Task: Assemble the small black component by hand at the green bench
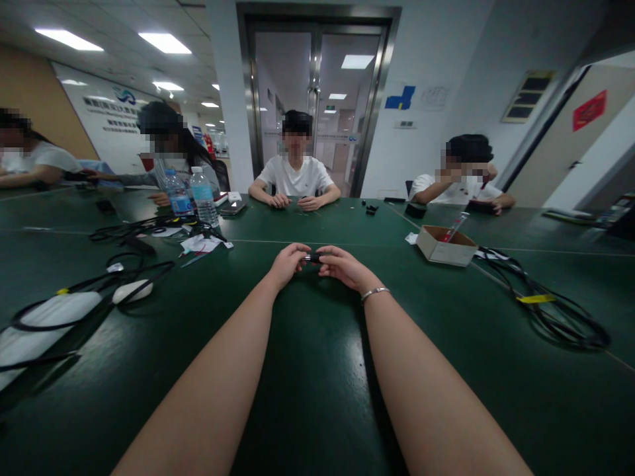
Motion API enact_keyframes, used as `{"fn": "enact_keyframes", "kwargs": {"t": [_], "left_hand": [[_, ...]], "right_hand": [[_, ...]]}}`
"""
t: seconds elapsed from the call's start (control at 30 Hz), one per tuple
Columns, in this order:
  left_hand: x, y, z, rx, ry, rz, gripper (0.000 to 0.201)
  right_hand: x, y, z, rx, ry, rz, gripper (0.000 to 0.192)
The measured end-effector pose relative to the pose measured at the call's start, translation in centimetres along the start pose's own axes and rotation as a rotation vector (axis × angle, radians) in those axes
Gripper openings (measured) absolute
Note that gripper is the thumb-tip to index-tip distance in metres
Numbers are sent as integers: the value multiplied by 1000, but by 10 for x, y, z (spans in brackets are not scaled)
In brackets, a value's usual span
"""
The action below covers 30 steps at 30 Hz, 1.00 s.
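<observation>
Between my two hands is a small, dark stick-like object (312, 258) with a silvery section toward its left end. It lies roughly level, just above the green table (307, 370), and is too small to identify. My left hand (289, 264) pinches its left end between thumb and fingers. The other end sits in the closed fingers of my right hand (344, 268), which has a silver bracelet at the wrist. My fingers hide both ends of the object.
Left on the table are two water bottles (202, 195), black cables (133, 228), a white mouse (133, 291) and papers (201, 244). Right are an open cardboard box (446, 250) and a coiled black cable (570, 320). Several people sit around the table, one (296, 173) directly opposite.
</observation>
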State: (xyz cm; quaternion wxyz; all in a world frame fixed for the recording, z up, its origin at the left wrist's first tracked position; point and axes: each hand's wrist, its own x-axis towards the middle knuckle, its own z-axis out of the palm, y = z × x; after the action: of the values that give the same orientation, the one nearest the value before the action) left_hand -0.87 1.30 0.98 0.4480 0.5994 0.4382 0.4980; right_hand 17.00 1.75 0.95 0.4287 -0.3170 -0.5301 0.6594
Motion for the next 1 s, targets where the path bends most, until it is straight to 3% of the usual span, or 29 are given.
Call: {"fn": "enact_keyframes", "kwargs": {"t": [0.1,0.27,0.43,0.57,0.67,0.83,1.0], "left_hand": [[0,0,0,1,-13,24,16],[0,-4,0,27,-16,74,30],[-1,2,-1,-47,-51,-26,20],[1,0,0,-33,-7,-18,15],[4,-12,1,33,45,27,18],[4,-24,2,300,63,119,24],[-11,-11,4,516,103,198,16]], "right_hand": [[0,0,1,-2,0,3,21],[1,0,1,-7,-1,3,22],[-1,-1,1,-17,-5,1,24],[2,2,4,-80,13,-2,29],[8,8,10,-291,90,-46,28],[13,19,27,-895,370,-249,27],[0,21,46,-1243,393,-232,16]]}}
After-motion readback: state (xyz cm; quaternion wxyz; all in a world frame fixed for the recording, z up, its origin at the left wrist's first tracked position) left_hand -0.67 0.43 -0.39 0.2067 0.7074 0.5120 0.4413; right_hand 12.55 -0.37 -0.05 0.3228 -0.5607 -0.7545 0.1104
